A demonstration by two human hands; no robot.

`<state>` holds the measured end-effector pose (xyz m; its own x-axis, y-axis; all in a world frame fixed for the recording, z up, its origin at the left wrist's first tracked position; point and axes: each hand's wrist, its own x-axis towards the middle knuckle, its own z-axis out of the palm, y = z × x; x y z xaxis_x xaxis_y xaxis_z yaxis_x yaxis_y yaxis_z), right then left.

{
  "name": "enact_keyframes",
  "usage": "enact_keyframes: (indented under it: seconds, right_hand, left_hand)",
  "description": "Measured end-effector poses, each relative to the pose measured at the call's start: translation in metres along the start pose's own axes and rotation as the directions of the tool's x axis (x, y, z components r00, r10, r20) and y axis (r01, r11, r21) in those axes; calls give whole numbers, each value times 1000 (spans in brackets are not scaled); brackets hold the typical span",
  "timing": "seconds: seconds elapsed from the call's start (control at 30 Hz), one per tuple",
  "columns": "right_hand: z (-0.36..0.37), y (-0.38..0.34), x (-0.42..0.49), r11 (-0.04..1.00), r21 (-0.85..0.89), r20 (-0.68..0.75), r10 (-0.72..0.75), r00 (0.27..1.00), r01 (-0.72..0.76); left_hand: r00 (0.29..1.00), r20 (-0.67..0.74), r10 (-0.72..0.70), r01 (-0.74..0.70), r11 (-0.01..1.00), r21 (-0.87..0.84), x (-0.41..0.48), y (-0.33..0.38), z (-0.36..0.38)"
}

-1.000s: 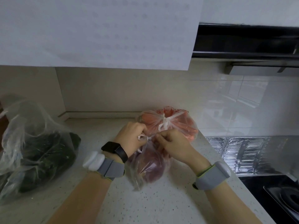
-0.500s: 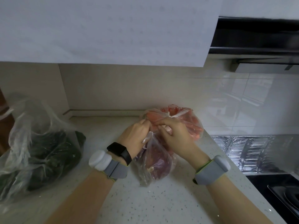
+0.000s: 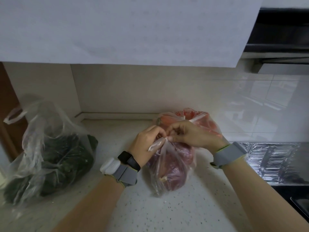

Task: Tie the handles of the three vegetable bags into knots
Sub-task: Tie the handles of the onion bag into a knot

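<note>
Hands meet over the near bag on the counter [image 3: 167,215]: my left hand [image 3: 147,143] and right hand [image 3: 192,134] are both pinched shut on the handles [image 3: 158,144] of the purple-vegetable bag [image 3: 170,168], fingertips almost touching above its gathered neck. Against the picture a second ago, the two hands have drawn closer together and the handle ends now bunch into one twist between them, with a short loop trailing down past the left palm. I judge the knot on this bag to be forming but not yet pulled tight (the crossing itself is hidden under the fingers).

Just behind it, toward the counter's back edge, sits the carrot bag [image 3: 205,121], touching the near bag; its handles appear already knotted on top.

At the counter's left edge, well apart, lies the leafy-greens bag [image 3: 55,158], its handle loop [image 3: 15,115] standing free and untied.

Count: three bags; one apparently tied, one in hand, one untouched. Two hands, each wearing a grey wrist strap; the left also carries a black watch [image 3: 128,159].
</note>
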<state>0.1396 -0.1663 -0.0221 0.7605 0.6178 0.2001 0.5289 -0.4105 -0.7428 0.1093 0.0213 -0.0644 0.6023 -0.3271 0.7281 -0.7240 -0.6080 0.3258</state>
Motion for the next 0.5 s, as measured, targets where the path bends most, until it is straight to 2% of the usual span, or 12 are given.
enact_keyframes:
  seconds: [0.23,0.5]
  right_hand:
    - [7,5,5,998,56,8,-24,1000,23]
    - [10,2,3,995,-93,-40,-52,998,48]
  left_hand:
    - [996,-76,-56,44,988,-151,1,-8,6]
    - [991,-127,-35,1,967,-257,4,-13,6]
